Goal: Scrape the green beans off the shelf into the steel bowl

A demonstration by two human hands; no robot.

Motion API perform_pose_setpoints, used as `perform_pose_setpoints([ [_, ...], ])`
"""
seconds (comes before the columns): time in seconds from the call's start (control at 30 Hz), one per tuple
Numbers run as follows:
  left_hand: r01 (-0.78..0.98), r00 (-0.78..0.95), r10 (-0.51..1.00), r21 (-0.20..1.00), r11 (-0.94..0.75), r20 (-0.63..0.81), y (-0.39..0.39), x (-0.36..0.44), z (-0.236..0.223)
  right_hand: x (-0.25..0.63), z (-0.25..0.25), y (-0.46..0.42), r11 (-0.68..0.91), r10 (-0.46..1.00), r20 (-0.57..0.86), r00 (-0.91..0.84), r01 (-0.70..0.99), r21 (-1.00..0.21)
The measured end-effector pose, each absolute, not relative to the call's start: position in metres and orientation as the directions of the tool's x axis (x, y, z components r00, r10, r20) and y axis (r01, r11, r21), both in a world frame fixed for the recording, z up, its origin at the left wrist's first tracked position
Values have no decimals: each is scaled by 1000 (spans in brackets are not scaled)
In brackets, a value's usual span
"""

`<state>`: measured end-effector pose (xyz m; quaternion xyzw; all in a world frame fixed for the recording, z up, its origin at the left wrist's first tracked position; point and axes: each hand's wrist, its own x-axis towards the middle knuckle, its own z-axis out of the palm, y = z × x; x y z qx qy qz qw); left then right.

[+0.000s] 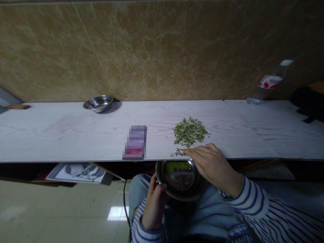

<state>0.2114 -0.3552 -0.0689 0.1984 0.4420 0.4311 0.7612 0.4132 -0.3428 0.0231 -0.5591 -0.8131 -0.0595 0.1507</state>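
My left hand (157, 197) is closed on the left rim of a steel bowl (180, 196), which sits over my lap just below the table's front edge. Small green beans (178, 165) lie in the bowl, gathered on its far side. My right hand (211, 163) reaches over the bowl's right side, its fingers stretched out and held close together. Their tips touch the tabletop beside a few loose beans near the edge. Beyond them a larger patch of green beans (190, 131) is spread over the white table (157, 114).
A smaller steel bowl (98, 103) stands at the back left. A phone (135, 142) with a blurred screen lies by the front edge. To the far right are a plastic bottle (269, 82) and a black object (307, 103). An open drawer (81, 172) shows under the table.
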Motion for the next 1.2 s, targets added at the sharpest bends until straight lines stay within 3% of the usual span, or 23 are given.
perform_pose_setpoints([
  [0.5, -492, 250, 825, 667, 559, -507, -357, 214, -65, 423, 20, -353, 289, 905, 339, -258, 956, -45],
  [1.2, -483, 258, 820, 667, 568, -511, -357, 217, -65, 417, 17, -354, 297, 898, 354, -260, 953, -55],
])
